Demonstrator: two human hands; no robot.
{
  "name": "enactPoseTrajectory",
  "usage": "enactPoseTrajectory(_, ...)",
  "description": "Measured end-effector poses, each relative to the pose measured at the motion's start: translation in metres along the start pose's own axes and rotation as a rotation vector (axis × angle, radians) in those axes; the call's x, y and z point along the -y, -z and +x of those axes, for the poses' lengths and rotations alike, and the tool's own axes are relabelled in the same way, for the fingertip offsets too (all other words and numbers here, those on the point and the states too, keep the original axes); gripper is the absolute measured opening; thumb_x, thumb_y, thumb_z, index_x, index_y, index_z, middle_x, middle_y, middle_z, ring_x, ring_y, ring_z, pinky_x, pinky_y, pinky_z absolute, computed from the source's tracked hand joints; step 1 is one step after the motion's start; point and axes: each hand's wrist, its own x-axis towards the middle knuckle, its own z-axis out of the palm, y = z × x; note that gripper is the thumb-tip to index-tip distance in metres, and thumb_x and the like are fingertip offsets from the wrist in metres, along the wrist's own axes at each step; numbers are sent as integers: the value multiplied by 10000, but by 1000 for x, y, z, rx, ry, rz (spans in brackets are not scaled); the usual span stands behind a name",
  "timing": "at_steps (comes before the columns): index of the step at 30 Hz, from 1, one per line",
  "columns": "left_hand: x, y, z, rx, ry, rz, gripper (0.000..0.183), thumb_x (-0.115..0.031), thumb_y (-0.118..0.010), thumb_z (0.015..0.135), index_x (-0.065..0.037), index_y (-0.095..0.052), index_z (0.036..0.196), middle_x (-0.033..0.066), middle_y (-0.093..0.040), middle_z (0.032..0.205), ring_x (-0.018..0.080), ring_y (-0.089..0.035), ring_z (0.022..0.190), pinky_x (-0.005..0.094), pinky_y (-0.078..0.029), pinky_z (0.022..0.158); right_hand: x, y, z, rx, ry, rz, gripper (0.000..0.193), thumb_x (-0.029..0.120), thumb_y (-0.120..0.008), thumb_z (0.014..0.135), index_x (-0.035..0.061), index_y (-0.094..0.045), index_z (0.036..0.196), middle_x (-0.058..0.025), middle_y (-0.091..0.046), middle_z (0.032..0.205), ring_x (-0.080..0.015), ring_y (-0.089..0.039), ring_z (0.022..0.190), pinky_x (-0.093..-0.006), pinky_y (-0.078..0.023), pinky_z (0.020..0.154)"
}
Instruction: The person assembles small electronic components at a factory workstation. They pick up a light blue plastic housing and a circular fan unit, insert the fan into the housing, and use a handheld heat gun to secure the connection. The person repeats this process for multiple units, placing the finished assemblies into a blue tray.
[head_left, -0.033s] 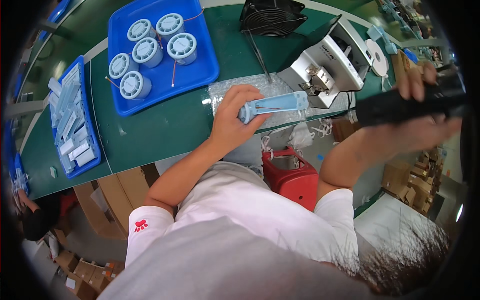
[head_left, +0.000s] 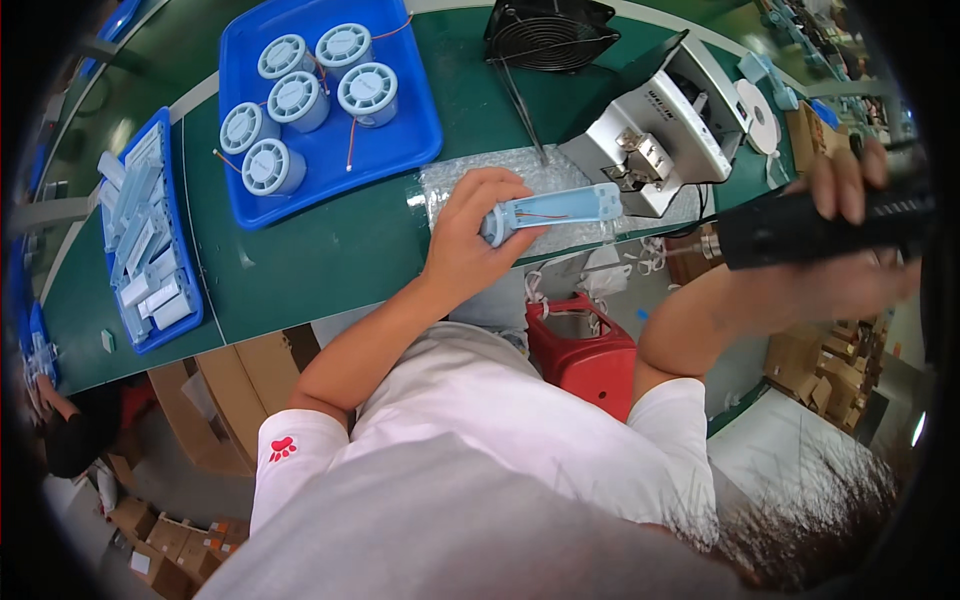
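Note:
My left hand [head_left: 478,222] is closed around one end of a long light-blue plastic housing [head_left: 566,208]. Its hollow side faces up, with a thin orange wire lying inside. In my right hand [head_left: 845,280], fingers wrapped round it, is a black electric screwdriver [head_left: 790,230], partly blurred and held in the air to the right of the housing. The screwdriver's metal nose points left toward the housing without touching it. Below the housing's far end, a sheet of bubble wrap [head_left: 440,188] covers part of the green bench.
Several light-blue round capped parts [head_left: 297,100] with orange wires stand in a blue tray [head_left: 405,140]. A narrower blue tray [head_left: 196,305] holds light-blue plastic pieces. Behind are a black fan [head_left: 550,42] and a silver screw feeder [head_left: 640,110]. A red stool [head_left: 590,365] stands below; another person's hand [head_left: 45,388] is far left.
The screwdriver has shifted slightly down and its metal nose shows more clearly. My left hand and the housing stay almost where they were.

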Motion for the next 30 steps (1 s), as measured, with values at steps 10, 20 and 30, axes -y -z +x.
enactPoseTrajectory(10, -1, -2, -3, -25, 61, -46, 401, -46, -862, 744, -51, -676, 1099, 129, -652, 1161, 292, -643, 1058, 370, -513, 896, 9, -29, 31, -220, 423, 35, 616, 618, -335, 1040, 31, -470, 1172, -122, -560, 945, -159, -538, 621, -263, -473, 459)
enactPoseTrajectory(20, -3, 0, 1, -14, 55, -28, 362, -26, -846, 752, -25, -661, 1063, 140, -656, 1137, 290, -648, 1050, 369, -512, 891, -35, 14, 52, -112, 520, -791, 623, 534, -515, 991, -79, -537, 1101, -240, -598, 892, -312, -587, 672, -456, -542, 626)
enactPoseTrajectory(30, -2, -2, 2, -22, 53, -44, 361, -32, -848, 756, -41, -672, 1070, 136, -658, 1125, 290, -647, 1034, 374, -511, 884, -29, 32, 0, -126, -4, -191, 754, 712, -478, 955, 24, -472, 1261, -170, -628, 943, -218, -563, 653, -337, -474, 560)
